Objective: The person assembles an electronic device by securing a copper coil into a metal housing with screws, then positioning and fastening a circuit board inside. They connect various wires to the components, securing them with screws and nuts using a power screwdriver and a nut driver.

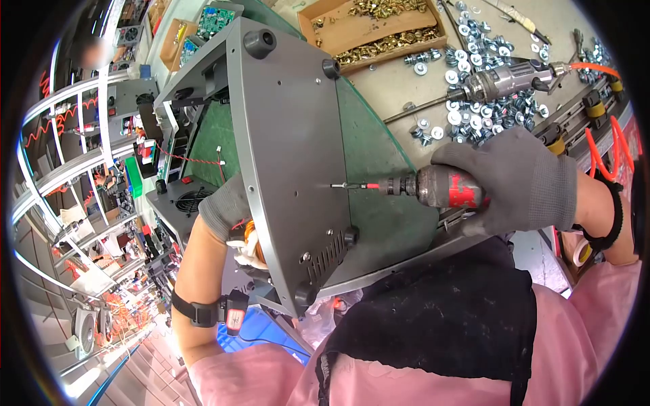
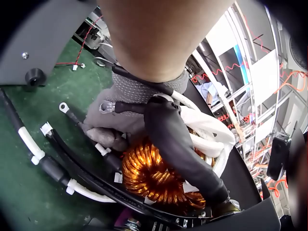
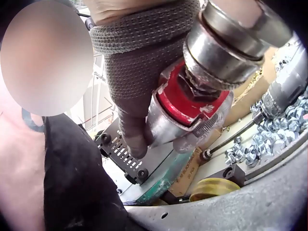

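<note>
My right hand [image 1: 511, 179], in a grey glove, grips a red-and-silver air screwdriver [image 1: 450, 187]. Its long bit [image 1: 359, 185] points left, the tip right at the dark grey panel of a metal case [image 1: 291, 135] tipped up on its side. In the right wrist view, gloved fingers wrap the screwdriver's body [image 3: 187, 103]. Inside the case, my left hand [image 2: 118, 108], also gloved, holds a copper-wound coil [image 2: 149, 171], one bent finger at its edge. A thick black cable [image 2: 171, 137] and white sleeved leads [image 2: 211, 130] cross in front, hiding part of that hand.
A second air screwdriver [image 1: 508, 81] with an orange hose lies among loose flanged bolts [image 1: 487, 118]. Behind stands a cardboard box [image 1: 379, 57] of brass-coloured fasteners. Green matting [image 1: 386, 162] lies under the case. Circuit boards [image 1: 215, 20] sit at the back left.
</note>
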The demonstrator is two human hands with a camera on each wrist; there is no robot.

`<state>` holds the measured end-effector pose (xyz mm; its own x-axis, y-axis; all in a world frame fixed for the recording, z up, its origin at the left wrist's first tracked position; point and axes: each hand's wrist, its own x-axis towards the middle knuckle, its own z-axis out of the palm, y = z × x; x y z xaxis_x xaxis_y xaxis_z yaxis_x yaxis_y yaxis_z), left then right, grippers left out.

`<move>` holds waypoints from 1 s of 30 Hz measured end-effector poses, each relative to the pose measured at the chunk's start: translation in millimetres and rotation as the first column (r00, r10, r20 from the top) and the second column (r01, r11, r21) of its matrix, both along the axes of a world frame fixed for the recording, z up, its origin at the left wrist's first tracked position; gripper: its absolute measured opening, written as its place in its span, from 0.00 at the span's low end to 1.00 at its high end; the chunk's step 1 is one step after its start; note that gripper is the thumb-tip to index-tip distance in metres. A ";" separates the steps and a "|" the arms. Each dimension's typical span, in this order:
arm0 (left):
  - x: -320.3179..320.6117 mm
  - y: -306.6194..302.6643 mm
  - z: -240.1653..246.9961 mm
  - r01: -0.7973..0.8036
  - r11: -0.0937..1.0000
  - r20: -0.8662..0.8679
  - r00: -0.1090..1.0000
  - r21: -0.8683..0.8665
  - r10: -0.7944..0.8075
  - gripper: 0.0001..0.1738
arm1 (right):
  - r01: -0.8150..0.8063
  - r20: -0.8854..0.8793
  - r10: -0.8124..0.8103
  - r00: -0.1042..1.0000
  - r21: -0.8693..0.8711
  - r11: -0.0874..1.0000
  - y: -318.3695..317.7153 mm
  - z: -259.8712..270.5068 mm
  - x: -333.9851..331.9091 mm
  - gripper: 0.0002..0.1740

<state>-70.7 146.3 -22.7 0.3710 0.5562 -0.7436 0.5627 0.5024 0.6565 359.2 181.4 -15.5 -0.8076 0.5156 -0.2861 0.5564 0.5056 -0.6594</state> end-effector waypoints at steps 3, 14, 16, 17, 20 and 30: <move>2.6 1.8 -0.8 0.028 0.999 -0.004 1.000 0.036 -0.027 0.23 | 0.001 0.011 -0.001 1.000 0.017 1.000 -1.4 5.1 -6.9 0.38; 18.2 5.5 -1.9 0.105 0.972 -0.028 0.994 0.212 -0.101 0.21 | -0.067 0.091 0.053 0.994 0.165 0.984 -4.8 6.5 -21.9 0.30; 21.3 5.5 -4.5 0.050 0.975 -0.005 0.999 0.218 -0.050 0.21 | -0.084 0.098 0.068 0.993 0.173 0.981 -5.6 5.7 -24.8 0.29; 23.4 6.0 -5.6 0.029 0.975 0.004 1.000 0.222 -0.031 0.21 | -0.072 0.106 0.054 0.993 0.178 0.981 -7.0 3.6 -26.1 0.29; 26.5 13.3 -6.4 0.194 0.928 -0.014 0.980 0.318 -0.199 0.19 | -0.067 0.162 0.036 0.986 0.187 0.980 -10.2 8.1 -29.9 0.29; 37.7 15.1 61.7 -0.334 0.917 0.001 0.940 0.217 0.342 0.19 | 0.167 -0.151 -0.143 0.978 0.157 0.973 -5.3 19.0 -4.0 0.35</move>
<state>-33.0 161.4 39.0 0.1079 0.7891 -0.6047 0.4092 0.5190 0.7504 355.1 176.1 3.5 -0.7397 0.6686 -0.0758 0.5461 0.5307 -0.6481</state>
